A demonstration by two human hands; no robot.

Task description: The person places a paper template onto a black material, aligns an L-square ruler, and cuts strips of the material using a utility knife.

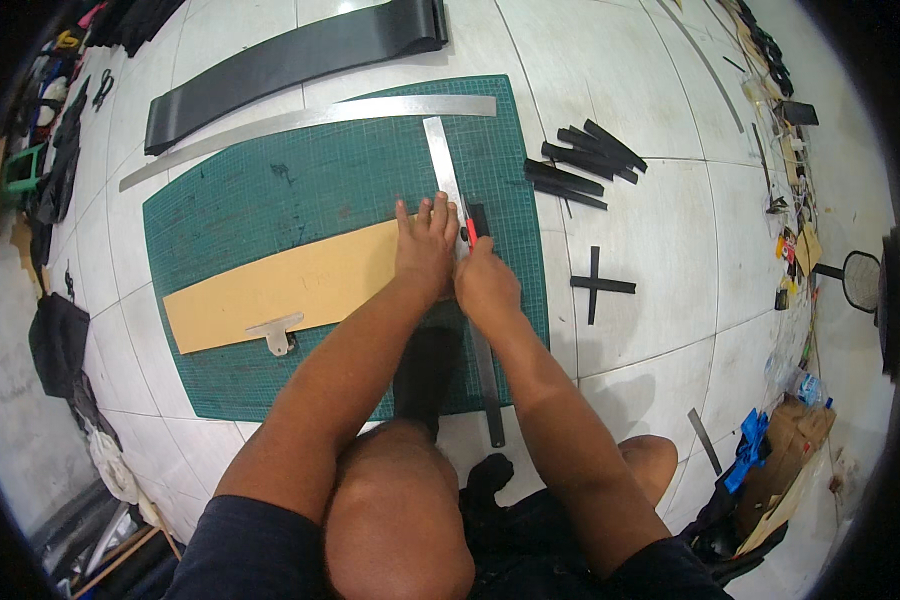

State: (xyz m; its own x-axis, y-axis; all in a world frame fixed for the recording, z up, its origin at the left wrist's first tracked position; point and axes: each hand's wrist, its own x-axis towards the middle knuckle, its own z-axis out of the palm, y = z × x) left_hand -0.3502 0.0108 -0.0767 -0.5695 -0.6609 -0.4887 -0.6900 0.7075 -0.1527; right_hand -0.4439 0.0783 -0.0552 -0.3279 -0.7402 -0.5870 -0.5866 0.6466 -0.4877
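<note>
My left hand (428,246) lies flat with its fingers spread, pressing on a metal ruler (438,150) and the right end of a long tan cardboard piece (290,283). Closed around a red utility knife (472,231), my right hand (488,286) rests against the ruler's right edge. A black strip of material (479,219) shows just right of the knife. The ruler runs beneath my hands and past the near edge of the green cutting mat (230,205). On the cardboard's near edge sits a metal bulldog clip (278,332). The knife's blade tip is hidden.
A second, longer metal ruler (370,108) crosses the mat's far edge, with a folded black sheet (290,70) beyond it. Black strips (585,155) lie on the tiles at right, near two crossed strips (595,286). A cardboard box (785,450) stands at lower right.
</note>
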